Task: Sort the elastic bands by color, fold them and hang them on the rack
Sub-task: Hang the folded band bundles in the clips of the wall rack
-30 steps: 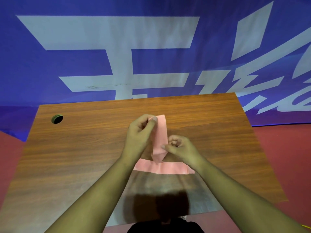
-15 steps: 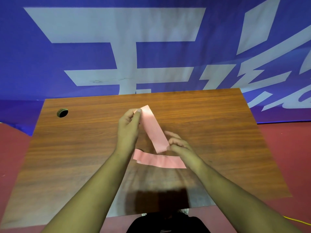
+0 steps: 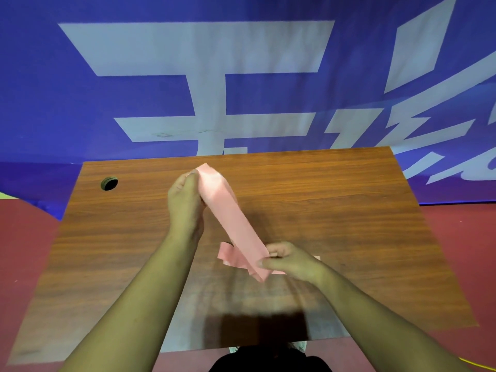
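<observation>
A pink elastic band [image 3: 230, 218] stretches slantwise above the wooden table [image 3: 335, 210]. My left hand [image 3: 185, 202] pinches its far upper end, where the band folds over. My right hand [image 3: 290, 260] pinches the near lower end between thumb and fingers. The held stretch looks doubled into two layers. More of the pink band [image 3: 228, 255] lies loose on the table under my right hand, partly hidden by it. No rack is in view.
A round cable hole [image 3: 109, 183] sits at the table's far left corner. Behind the table hangs a blue banner [image 3: 80, 103] with large pale characters. Red floor [image 3: 461, 251] lies on both sides of the table.
My hands have drawn apart: the left one went up and away, the right one down and to the right. The pink band between them is now longer and tauter.
</observation>
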Motion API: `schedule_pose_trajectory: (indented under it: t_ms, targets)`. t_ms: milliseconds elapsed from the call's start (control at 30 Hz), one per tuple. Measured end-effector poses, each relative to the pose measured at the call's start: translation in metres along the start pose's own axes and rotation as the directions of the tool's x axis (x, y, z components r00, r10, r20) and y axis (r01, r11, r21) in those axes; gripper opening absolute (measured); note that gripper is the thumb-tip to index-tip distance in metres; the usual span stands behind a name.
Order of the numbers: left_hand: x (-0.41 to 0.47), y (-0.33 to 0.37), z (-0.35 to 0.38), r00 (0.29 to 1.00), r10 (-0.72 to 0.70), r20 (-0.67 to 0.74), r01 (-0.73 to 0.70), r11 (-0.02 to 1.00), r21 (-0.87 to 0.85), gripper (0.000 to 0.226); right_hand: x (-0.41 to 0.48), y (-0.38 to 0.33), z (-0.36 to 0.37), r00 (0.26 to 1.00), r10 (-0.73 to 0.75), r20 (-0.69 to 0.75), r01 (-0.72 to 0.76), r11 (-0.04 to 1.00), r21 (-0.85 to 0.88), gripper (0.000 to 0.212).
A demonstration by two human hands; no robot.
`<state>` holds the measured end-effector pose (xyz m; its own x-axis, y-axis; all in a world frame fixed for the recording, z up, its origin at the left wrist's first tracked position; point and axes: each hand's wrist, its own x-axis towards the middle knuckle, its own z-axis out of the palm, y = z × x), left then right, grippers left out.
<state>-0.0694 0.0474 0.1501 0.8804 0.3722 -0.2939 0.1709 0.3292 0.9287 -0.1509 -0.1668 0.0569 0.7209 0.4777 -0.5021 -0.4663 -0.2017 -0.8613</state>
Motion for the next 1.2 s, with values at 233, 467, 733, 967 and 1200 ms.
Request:
schedule_pose_trajectory:
  t_ms: [233,467,733,967,1200]
  targets:
    - [0.016,-0.042,-0.033,0.986,-0.141,-0.095,0.142,0.990,0.007,0.023,-0.022,0.014,-0.031,0.969,0.023,-0.246,0.011,0.991,0.134,0.032]
    - [0.013,-0.106,-0.061,0.932,-0.336,-0.134,0.340,0.940,0.005,0.018,-0.040,0.044,-0.059,0.912,0.093,-0.399,-0.005,0.977,0.215,0.018]
    - [0.001,-0.159,-0.083,0.948,-0.316,-0.048,0.310,0.870,0.384,0.020,-0.037,0.078,-0.071,0.793,0.141,-0.592,-0.035,0.982,0.187,0.017]
    - [-0.002,-0.182,-0.095,0.958,-0.288,-0.011,0.195,0.621,0.759,0.025,-0.023,0.105,-0.073,0.752,0.033,-0.658,-0.124,0.988,-0.092,0.047]
    - [-0.009,-0.198,-0.096,0.962,-0.268,0.042,0.108,0.517,0.849,0.021,-0.016,0.120,-0.077,0.710,0.025,-0.703,-0.166,0.977,-0.132,0.049]
